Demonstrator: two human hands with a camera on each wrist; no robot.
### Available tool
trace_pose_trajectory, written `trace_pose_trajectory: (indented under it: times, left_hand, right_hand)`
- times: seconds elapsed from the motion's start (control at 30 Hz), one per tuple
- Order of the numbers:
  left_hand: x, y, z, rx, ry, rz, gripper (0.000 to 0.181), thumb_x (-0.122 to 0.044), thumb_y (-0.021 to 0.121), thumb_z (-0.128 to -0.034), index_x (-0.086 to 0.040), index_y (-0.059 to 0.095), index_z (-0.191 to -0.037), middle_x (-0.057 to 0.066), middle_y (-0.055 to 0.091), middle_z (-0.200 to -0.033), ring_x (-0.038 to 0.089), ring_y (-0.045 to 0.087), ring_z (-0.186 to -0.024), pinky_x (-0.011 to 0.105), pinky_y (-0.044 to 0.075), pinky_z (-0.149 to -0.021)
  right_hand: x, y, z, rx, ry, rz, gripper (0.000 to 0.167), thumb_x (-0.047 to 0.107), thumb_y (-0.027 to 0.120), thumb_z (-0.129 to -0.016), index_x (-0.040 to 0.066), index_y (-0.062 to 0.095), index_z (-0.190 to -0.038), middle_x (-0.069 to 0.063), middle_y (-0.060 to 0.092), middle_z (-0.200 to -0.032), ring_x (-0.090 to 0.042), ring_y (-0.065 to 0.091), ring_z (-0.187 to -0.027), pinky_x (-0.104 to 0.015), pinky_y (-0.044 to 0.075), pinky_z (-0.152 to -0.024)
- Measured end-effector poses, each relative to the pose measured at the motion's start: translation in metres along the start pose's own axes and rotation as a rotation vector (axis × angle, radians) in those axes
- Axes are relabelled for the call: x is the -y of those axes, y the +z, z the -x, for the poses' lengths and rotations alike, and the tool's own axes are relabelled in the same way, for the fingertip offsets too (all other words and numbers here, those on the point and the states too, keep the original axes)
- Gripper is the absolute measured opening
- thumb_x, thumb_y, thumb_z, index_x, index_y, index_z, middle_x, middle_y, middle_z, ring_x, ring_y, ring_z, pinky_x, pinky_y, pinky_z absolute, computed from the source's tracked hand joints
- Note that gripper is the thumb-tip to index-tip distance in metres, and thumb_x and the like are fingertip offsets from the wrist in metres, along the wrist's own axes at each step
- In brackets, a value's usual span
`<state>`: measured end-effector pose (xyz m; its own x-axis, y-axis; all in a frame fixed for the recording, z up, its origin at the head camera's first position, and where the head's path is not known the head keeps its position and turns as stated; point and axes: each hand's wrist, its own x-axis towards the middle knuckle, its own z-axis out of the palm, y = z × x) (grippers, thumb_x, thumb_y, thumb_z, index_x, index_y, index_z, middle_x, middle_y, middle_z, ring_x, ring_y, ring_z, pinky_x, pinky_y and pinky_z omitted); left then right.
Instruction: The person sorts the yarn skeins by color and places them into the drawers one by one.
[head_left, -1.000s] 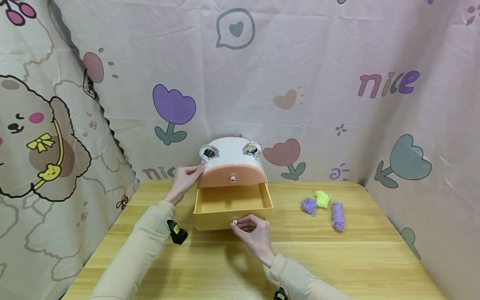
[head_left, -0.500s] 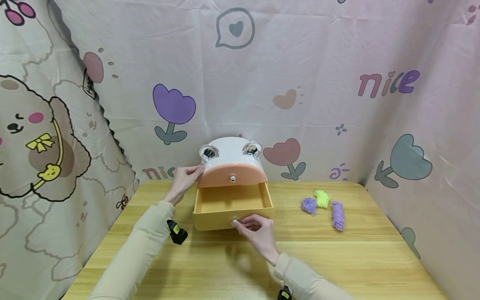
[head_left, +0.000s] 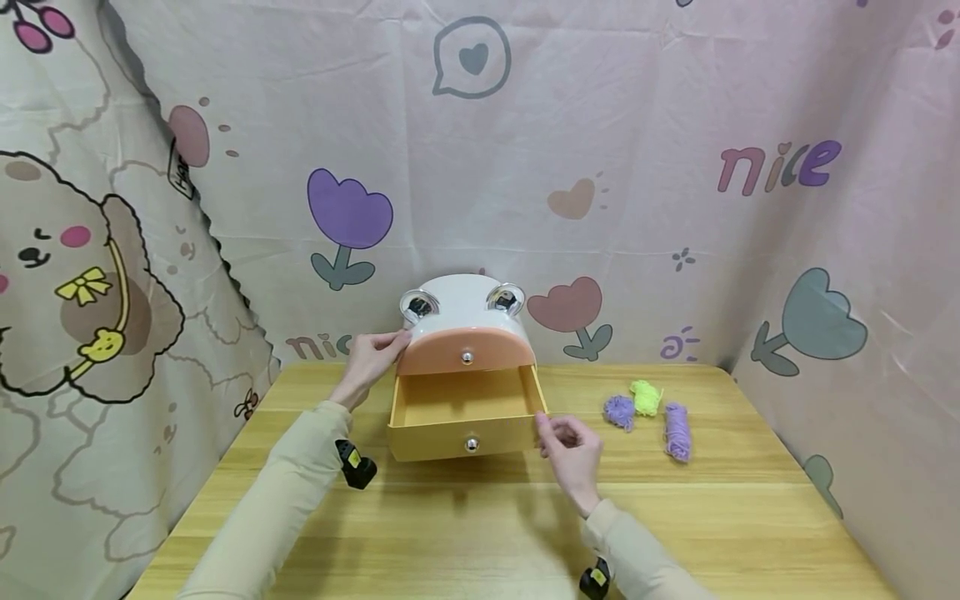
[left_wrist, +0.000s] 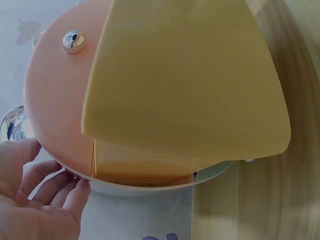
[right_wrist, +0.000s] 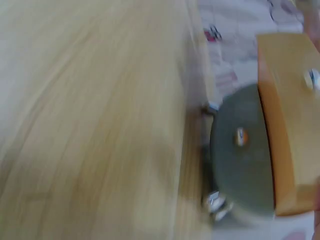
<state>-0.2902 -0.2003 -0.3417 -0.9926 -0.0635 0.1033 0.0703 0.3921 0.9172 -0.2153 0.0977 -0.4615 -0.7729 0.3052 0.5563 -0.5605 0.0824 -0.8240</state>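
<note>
A white box with round frog-like eyes (head_left: pixel 468 302) stands at the table's back, its upper pink drawer (head_left: pixel 450 350) closed. The lower yellow drawer (head_left: pixel 431 442) is pulled out and looks empty inside. My left hand (head_left: pixel 369 362) touches the box's left side with its fingertips; in the left wrist view the fingers of that hand (left_wrist: pixel 42 195) lie against the rim by the pink front (left_wrist: pixel 60 100). Beside the yellow drawer's right front corner is my right hand (head_left: pixel 572 458), fingers bent and holding nothing visible. The right wrist view is blurred and shows the yellow drawer (right_wrist: pixel 300 130).
Right of the box on the wooden table (head_left: pixel 712 517) lie a purple yarn ball (head_left: pixel 618 412), a bright green yarn bundle (head_left: pixel 646 398) and a longer purple yarn skein (head_left: pixel 677 433). Patterned cloth (head_left: pixel 480 167) hangs behind the table and at both sides.
My right hand has let go of the yellow drawer's silver knob and moved right, to the drawer's front corner. The left hand and the drawer have stayed in place.
</note>
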Motion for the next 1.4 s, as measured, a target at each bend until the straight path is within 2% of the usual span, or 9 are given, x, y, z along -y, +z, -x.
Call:
trace_pose_trajectory:
  times: [0.13, 0.27, 0.37, 0.47, 0.57, 0.7, 0.8, 1.17, 1.4]
  left_hand:
    - [0.0, 0.0, 0.0, 0.0, 0.001, -0.003, 0.047, -0.032, 0.06, -0.1013, 0.0, 0.059, -0.136, 0.02, 0.057, -0.143, 0.035, 0.049, -0.14, 0.048, 0.042, -0.116]
    - [0.0, 0.0, 0.001, -0.007, 0.007, -0.001, 0.046, -0.031, 0.06, -0.1012, 0.0, 0.06, -0.135, 0.02, 0.057, -0.141, 0.034, 0.05, -0.139, 0.047, 0.043, -0.115]
    - [0.0, 0.0, 0.0, -0.007, 0.008, -0.001, 0.046, -0.032, 0.06, -0.1011, 0.0, 0.06, -0.135, 0.02, 0.057, -0.141, 0.034, 0.05, -0.139, 0.046, 0.042, -0.116]
    - [0.0, 0.0, 0.0, -0.006, 0.003, -0.004, 0.047, -0.032, 0.06, -0.1012, 0.0, 0.06, -0.135, 0.02, 0.057, -0.142, 0.034, 0.05, -0.139, 0.047, 0.042, -0.116]
    - [0.0, 0.0, 0.0, -0.003, -0.004, -0.006, 0.047, -0.032, 0.06, -0.1012, -0.001, 0.059, -0.136, 0.02, 0.057, -0.142, 0.034, 0.049, -0.14, 0.047, 0.042, -0.116]
    - [-0.001, 0.001, 0.0, 0.0, -0.005, 0.0, 0.047, -0.032, 0.06, -0.1011, 0.0, 0.059, -0.136, 0.02, 0.057, -0.143, 0.034, 0.049, -0.14, 0.047, 0.041, -0.117]
    - [0.0, 0.001, -0.001, -0.003, -0.004, 0.007, 0.047, -0.032, 0.06, -0.101, 0.0, 0.06, -0.135, 0.02, 0.057, -0.142, 0.034, 0.049, -0.14, 0.046, 0.042, -0.117]
    - [0.001, 0.001, -0.001, -0.011, -0.01, 0.012, 0.047, -0.031, 0.061, -0.1007, 0.0, 0.06, -0.136, 0.02, 0.057, -0.142, 0.034, 0.05, -0.14, 0.046, 0.043, -0.116]
    - [0.0, 0.0, 0.0, -0.001, -0.007, 0.005, 0.047, -0.032, 0.06, -0.1013, 0.0, 0.059, -0.136, 0.02, 0.056, -0.143, 0.035, 0.049, -0.14, 0.047, 0.042, -0.116]
  right_hand:
    - [0.006, -0.019, -0.009, -0.102, -0.013, 0.012, 0.019, -0.01, 0.063, -0.09, -0.016, 0.062, -0.072, -0.009, 0.06, -0.049, -0.005, 0.053, -0.039, -0.018, 0.046, -0.038]
    - [0.006, -0.039, -0.018, -0.188, 0.024, 0.076, 0.022, -0.005, 0.064, -0.092, -0.017, 0.061, -0.074, 0.012, 0.06, -0.051, -0.004, 0.053, -0.04, -0.014, 0.045, -0.041]
    - [-0.013, -0.055, -0.025, -0.261, 0.072, 0.135, 0.018, -0.002, 0.068, -0.091, -0.014, 0.064, -0.078, 0.016, 0.06, -0.055, -0.001, 0.055, -0.044, -0.011, 0.045, -0.046]
    - [-0.041, -0.072, -0.033, -0.296, 0.149, 0.202, 0.016, 0.003, 0.074, -0.088, -0.012, 0.069, -0.09, 0.017, 0.062, -0.066, 0.005, 0.058, -0.056, -0.007, 0.047, -0.056]
    - [-0.061, -0.086, -0.036, -0.284, 0.224, 0.301, 0.03, 0.012, 0.079, -0.086, -0.008, 0.07, -0.106, 0.001, 0.071, -0.084, 0.005, 0.06, -0.073, -0.004, 0.046, -0.066]
    - [-0.07, -0.096, -0.038, -0.228, 0.324, 0.435, 0.05, 0.024, 0.08, -0.085, -0.005, 0.065, -0.123, -0.023, 0.068, -0.115, -0.021, 0.066, -0.096, -0.002, 0.04, -0.069]
    - [-0.074, -0.1, -0.04, -0.175, 0.388, 0.505, 0.061, 0.029, 0.08, -0.084, -0.004, 0.06, -0.131, -0.025, 0.061, -0.122, -0.036, 0.063, -0.108, -0.005, 0.038, -0.071]
    - [-0.087, -0.106, -0.05, -0.049, 0.462, 0.627, 0.078, 0.035, 0.08, -0.083, -0.006, 0.048, -0.141, -0.029, 0.051, -0.128, -0.039, 0.056, -0.11, -0.045, 0.048, -0.09]
    - [-0.091, -0.107, -0.057, -0.048, 0.465, 0.651, 0.08, 0.031, 0.082, -0.082, -0.012, 0.046, -0.139, -0.034, 0.049, -0.134, -0.046, 0.049, -0.121, -0.058, 0.042, -0.105]
